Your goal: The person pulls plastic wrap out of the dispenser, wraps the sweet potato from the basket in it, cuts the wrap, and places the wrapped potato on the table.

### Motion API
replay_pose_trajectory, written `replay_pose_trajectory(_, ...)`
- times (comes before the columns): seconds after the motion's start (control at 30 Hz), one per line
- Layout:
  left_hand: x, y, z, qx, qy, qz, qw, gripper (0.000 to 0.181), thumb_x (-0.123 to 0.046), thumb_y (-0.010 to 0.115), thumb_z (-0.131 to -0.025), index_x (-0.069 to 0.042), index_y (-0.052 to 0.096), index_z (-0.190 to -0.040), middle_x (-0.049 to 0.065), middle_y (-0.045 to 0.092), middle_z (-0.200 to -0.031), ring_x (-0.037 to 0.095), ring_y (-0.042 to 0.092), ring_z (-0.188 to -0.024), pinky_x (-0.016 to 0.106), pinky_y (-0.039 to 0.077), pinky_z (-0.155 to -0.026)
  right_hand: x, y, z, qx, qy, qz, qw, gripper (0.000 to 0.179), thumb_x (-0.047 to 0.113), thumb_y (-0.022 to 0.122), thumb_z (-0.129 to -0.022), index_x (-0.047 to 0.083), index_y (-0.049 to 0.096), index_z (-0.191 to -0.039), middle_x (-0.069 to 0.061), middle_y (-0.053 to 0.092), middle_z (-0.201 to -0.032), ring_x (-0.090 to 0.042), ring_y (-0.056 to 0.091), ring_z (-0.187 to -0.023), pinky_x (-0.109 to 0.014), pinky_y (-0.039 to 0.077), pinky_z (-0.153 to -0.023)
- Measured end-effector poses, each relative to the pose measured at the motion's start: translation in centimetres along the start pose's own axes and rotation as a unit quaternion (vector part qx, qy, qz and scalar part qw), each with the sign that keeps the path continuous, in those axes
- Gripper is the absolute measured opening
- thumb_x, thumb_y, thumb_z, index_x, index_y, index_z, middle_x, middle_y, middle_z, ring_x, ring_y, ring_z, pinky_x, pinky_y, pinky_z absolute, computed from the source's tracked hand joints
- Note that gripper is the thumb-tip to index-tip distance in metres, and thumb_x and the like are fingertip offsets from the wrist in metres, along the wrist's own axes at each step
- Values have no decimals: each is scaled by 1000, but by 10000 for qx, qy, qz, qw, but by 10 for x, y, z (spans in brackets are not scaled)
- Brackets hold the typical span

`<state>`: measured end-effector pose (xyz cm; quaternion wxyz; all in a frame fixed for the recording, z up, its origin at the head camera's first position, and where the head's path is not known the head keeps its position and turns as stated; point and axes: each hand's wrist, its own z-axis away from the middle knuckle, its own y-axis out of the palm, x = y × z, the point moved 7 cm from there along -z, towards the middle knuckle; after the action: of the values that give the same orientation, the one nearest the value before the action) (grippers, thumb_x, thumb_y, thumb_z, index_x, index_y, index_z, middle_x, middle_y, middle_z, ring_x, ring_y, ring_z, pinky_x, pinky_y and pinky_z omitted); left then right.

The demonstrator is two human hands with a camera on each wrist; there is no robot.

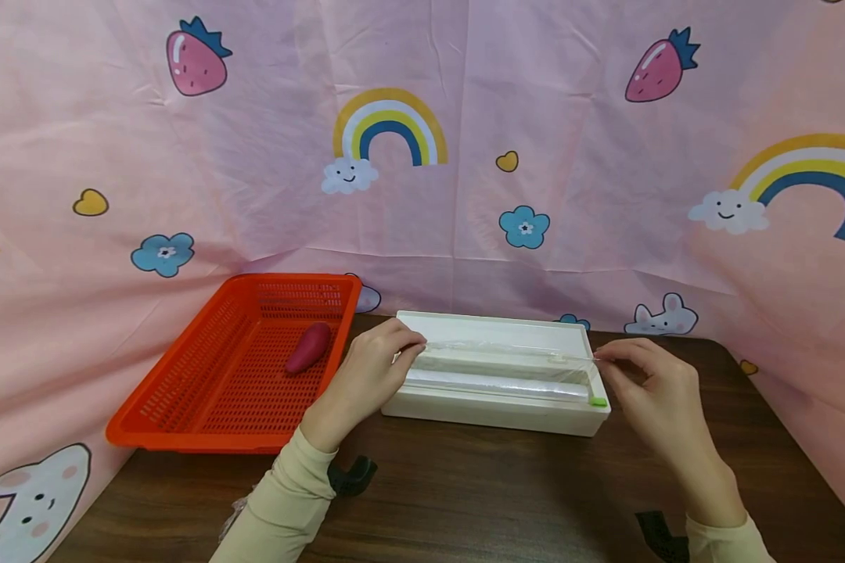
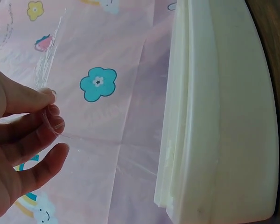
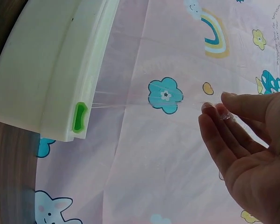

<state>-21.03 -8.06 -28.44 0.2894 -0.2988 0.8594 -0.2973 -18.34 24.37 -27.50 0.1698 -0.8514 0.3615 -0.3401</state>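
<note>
One corner of the cling film pinched in the left hand, another in the right hand, stretched above the white box. Looks like the pull-out step; next move likely needs even tension.

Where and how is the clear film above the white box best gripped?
Probably pinched at both ends of its upper edge, one from each side: the clear film is thin and stretches between the left hand and right hand above the white box, so pinching the ends should keep it spread.
</note>
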Motion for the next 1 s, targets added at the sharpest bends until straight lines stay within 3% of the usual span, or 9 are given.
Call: replay_pose_trajectory(1.0, -9, -10, -2, -365, 63, 151, 9992, 7, -6, 74, -91, -5, 79, -96, 4, 71, -91, 17, 67, -85, 33, 56, -74, 7, -12, 0, -216, 163, -275, 9993, 19, -5, 79, -82, 8, 79, -95, -5, 76, -95, 17, 57, -88, -1, 43, -73)
